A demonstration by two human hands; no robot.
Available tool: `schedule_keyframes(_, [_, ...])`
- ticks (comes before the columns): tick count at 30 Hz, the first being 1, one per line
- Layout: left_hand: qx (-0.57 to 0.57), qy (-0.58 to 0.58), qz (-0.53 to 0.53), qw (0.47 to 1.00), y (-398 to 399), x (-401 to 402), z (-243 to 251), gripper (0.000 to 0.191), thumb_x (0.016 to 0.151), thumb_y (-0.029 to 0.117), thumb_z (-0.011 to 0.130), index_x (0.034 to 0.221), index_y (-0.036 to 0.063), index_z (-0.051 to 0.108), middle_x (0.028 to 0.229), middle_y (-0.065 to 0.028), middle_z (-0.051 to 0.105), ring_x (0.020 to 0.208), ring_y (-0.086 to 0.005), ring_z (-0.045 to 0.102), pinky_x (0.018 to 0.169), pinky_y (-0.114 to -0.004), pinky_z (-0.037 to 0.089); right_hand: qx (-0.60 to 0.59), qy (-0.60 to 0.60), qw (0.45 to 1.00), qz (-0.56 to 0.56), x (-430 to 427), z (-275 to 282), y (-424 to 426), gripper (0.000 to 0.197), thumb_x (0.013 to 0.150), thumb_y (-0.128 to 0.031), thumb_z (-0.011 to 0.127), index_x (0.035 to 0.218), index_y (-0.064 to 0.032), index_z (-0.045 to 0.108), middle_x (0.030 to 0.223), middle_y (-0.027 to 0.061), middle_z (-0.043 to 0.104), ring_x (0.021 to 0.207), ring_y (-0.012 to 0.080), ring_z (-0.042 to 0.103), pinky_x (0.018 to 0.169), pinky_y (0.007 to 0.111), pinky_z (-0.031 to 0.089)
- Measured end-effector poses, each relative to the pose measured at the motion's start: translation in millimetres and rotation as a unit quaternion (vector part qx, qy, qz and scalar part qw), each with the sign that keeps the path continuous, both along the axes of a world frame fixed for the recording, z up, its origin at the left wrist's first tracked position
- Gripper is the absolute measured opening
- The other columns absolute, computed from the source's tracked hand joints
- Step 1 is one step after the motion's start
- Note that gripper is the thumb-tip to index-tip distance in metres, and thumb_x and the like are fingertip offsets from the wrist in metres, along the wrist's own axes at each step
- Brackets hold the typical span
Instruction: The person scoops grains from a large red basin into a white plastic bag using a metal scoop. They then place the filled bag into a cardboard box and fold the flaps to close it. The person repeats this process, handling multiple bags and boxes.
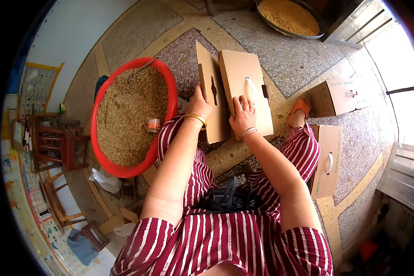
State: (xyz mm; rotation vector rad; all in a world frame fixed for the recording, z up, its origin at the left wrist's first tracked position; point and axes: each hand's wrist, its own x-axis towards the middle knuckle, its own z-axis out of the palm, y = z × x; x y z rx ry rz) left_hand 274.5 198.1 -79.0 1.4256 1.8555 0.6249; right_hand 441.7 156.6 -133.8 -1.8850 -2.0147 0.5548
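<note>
Between my knees stands a brown cardboard box (216, 117) with its top flaps parted. My left hand (199, 105) grips the outer edge of the left flap (207, 74), which stands raised and has a slot cut through it. Flat on the right-hand panel (243, 69) lies my right hand (244, 116), fingers apart, thumb near the panel's left edge. A white plastic handle (251, 89) is fitted in that panel, close to my fingertips. A cardboard tab (267, 91) sticks out on its right side. The box's inside is hidden from me.
Left of my leg, a red tub (94, 132) holds grain-like material, a tin can (154, 125) and a metal hook (142, 69). Two handled cartons (345, 98) (331, 176) stand at right. A round tray (262, 22) of grain lies ahead. Wooden chairs (65, 148) line the left.
</note>
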Motion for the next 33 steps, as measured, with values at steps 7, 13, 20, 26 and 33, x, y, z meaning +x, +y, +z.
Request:
schedule_keyframes(7, [0.061,-0.032,0.035,0.997,11.2,8.1,13.9,0.062,0.078,0.003,0.042,0.135,0.0019,0.017,0.122,-0.0270,0.045,0.111,-0.0366,0.047,0.093,-0.039,0.038,0.003,-0.049,0.999,0.018,-12.5,-20.8,-2.2,0.064,0.069,-0.010,0.054,0.130,-0.0146,0.036,0.138,0.0124,0.027,0.126,0.0350,0.022,0.099,0.059,0.019])
schedule_keyframes(13, [-0.004,-0.032,0.072,0.997,23.5,15.7,12.9,0.063,0.078,0.000,0.040,0.137,0.0077,0.017,0.120,-0.0231,0.049,0.109,-0.0325,0.050,0.091,-0.038,0.040,-0.007,-0.119,0.992,0.039,-0.3,-39.9,-5.8,0.058,0.076,-0.005,0.045,0.132,-0.0149,0.036,0.140,0.0128,0.024,0.129,0.0356,0.019,0.100,0.061,0.015])
schedule_keyframes(20, [0.066,-0.097,0.072,0.991,29.4,8.5,-10.8,0.057,0.077,-0.004,0.039,0.132,0.0043,0.024,0.118,-0.0228,0.050,0.109,-0.0327,0.050,0.091,-0.036,0.039,-0.039,-0.170,0.983,0.063,2.5,-52.3,-0.9,0.054,0.082,-0.010,0.039,0.135,-0.0168,0.032,0.141,0.0117,0.022,0.129,0.0353,0.020,0.101,0.060,0.014])
schedule_keyframes(26, [0.081,-0.123,0.063,0.987,28.5,16.0,-1.9,0.055,0.077,-0.005,0.039,0.129,0.0016,0.025,0.117,-0.0236,0.050,0.111,-0.0325,0.049,0.092,-0.036,0.039,-0.072,-0.194,0.974,0.096,11.1,-44.6,4.6,0.058,0.079,-0.010,0.044,0.135,-0.0182,0.031,0.142,0.0100,0.019,0.129,0.0332,0.017,0.101,0.056,0.017])
schedule_keyframes(33, [0.094,-0.128,0.018,0.987,31.4,27.5,7.1,0.054,0.078,-0.005,0.038,0.129,0.0006,0.022,0.116,-0.0259,0.049,0.110,-0.0356,0.048,0.091,-0.037,0.039,-0.150,-0.165,0.965,0.137,18.8,-24.6,12.7,0.054,0.083,-0.013,0.044,0.135,-0.0189,0.031,0.144,0.0089,0.016,0.131,0.0314,0.014,0.104,0.050,0.017])
